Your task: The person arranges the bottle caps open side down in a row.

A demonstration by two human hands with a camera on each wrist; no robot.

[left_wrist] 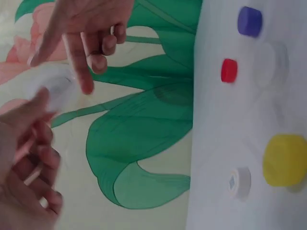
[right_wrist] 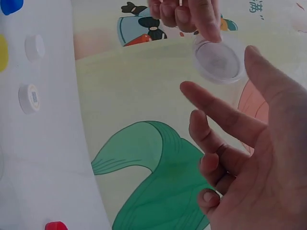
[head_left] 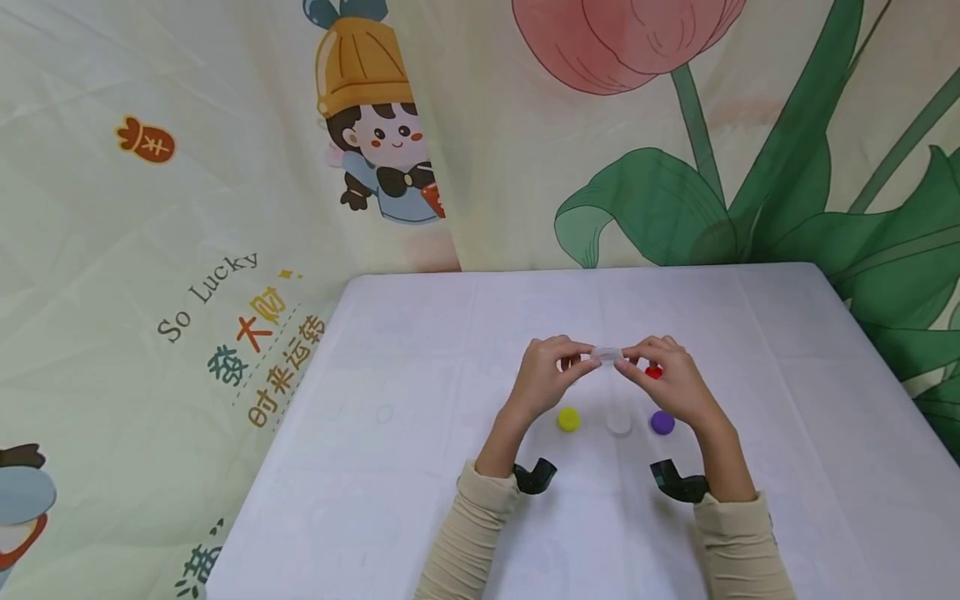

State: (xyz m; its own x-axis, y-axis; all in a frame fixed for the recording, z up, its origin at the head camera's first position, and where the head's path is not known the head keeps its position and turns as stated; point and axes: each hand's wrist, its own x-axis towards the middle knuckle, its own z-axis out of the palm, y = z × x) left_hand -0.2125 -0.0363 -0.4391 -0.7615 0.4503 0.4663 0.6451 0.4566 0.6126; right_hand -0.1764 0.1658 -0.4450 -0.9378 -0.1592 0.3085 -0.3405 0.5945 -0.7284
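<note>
Above the table, a clear round plastic disc with a raised rim (head_left: 607,355) is held up between both hands. My left hand (head_left: 542,377) pinches its left edge, with the index finger on the rim in the right wrist view. My right hand (head_left: 670,379) is at the opposite edge, its thumb and index finger spread apart around it. Whether those fingertips touch the disc I cannot tell. Below lie a yellow cap (head_left: 568,419), a second clear round piece (head_left: 619,423) and a purple cap (head_left: 662,422). A red cap (head_left: 654,372) is partly covered by the right hand.
White caps (right_wrist: 29,98) lie on the table, one with a printed mark on top. A blue piece (right_wrist: 10,5) shows at the corner of the right wrist view. The white-covered table (head_left: 420,358) ends before a printed cloth backdrop (head_left: 480,133).
</note>
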